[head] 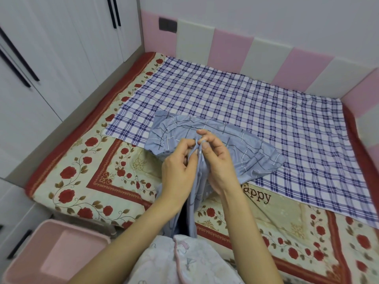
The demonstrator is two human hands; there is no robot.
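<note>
While the blue shirt (242, 152) lies partly on the bed (98, 181), the left hand (178, 171) and right hand (217, 162) meet over it. The 2 grips pinch its fabric.

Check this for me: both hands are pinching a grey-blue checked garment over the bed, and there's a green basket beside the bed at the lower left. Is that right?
Not quite: the basket is pink, not green, as the head view shows. The rest holds: the left hand and right hand both pinch the grey-blue checked garment over the bed.
</note>
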